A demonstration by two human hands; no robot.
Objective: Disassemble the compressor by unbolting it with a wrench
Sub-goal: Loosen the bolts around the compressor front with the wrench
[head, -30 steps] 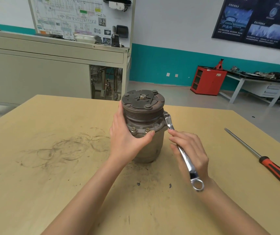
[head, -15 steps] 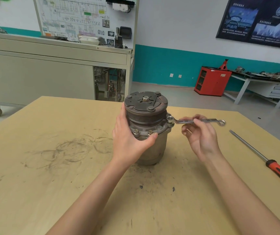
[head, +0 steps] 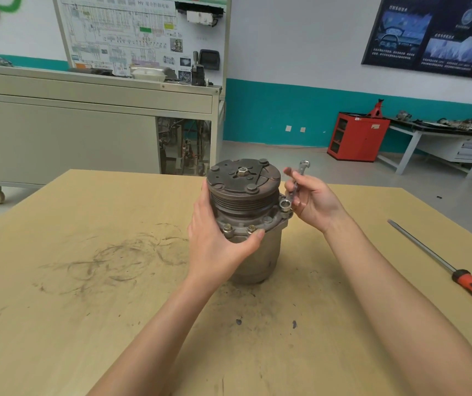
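Note:
The grey metal compressor (head: 255, 250) stands upright in the middle of the wooden table (head: 86, 324), its dark pulley disc on top. My left hand (head: 217, 244) grips its left side just under the pulley, thumb against the bolted flange. A silver ring wrench (head: 296, 184) has one ring end seated on a flange bolt at the compressor's right side, and its shaft points up and away. My right hand (head: 312, 201) holds the wrench shaft with curled fingers, close to the flange.
An orange-handled screwdriver (head: 443, 267) lies on the table at the right. Dark grease smears mark the tabletop left of the compressor. A grey wheeled cabinet (head: 72, 132) stands beyond the table, with a red cabinet (head: 357, 137) and a workbench at the far right.
The wrench has swung round on the flange bolt: from pointing toward me, to pointing right, to pointing away and up. My right hand moved with it. My left hand kept its grip.

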